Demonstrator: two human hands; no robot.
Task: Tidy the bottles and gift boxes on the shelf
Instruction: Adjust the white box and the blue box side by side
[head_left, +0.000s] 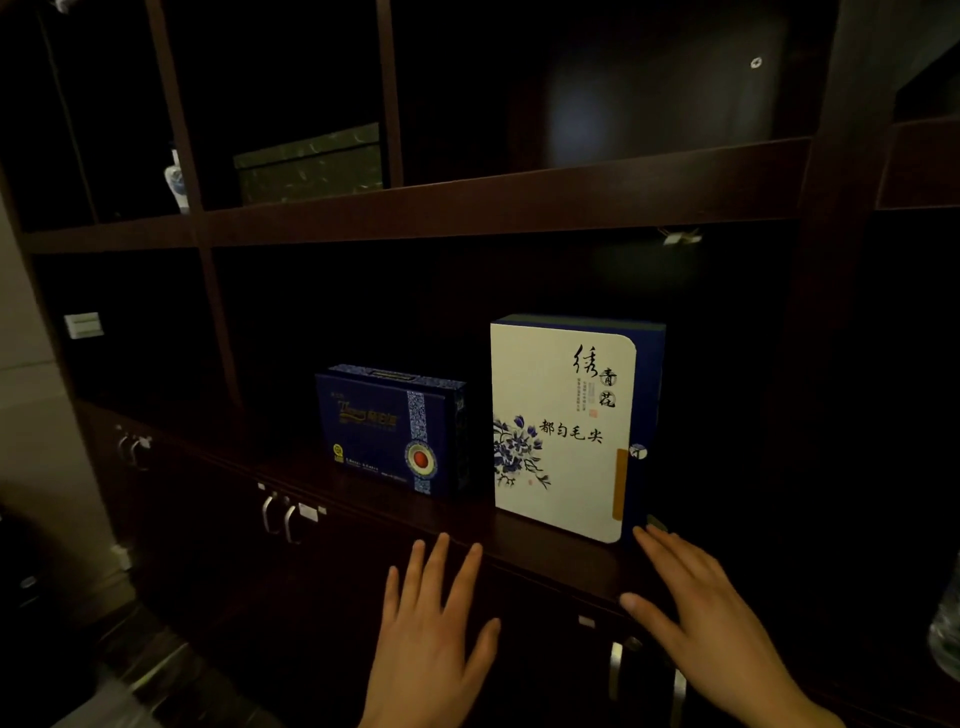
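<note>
A tall white gift box (561, 431) with blue flowers and black characters stands upright on the dark wooden shelf (395, 512). Left of it stands a smaller dark blue gift box (389, 428) with a red dot on its front. My left hand (434, 629) is held flat with straight, spread fingers just below the shelf's front edge, holding nothing. My right hand (701, 613) is also flat, its fingertips close to the white box's lower right corner; contact cannot be told. A blue-and-white porcelain bottle (175, 182) stands on the upper shelf at the left.
A dark green patterned box (311, 166) sits on the upper shelf. Cabinet doors with metal handles (280, 514) run below the shelf. A clear glass object (945, 634) shows at the right edge. The room is dim.
</note>
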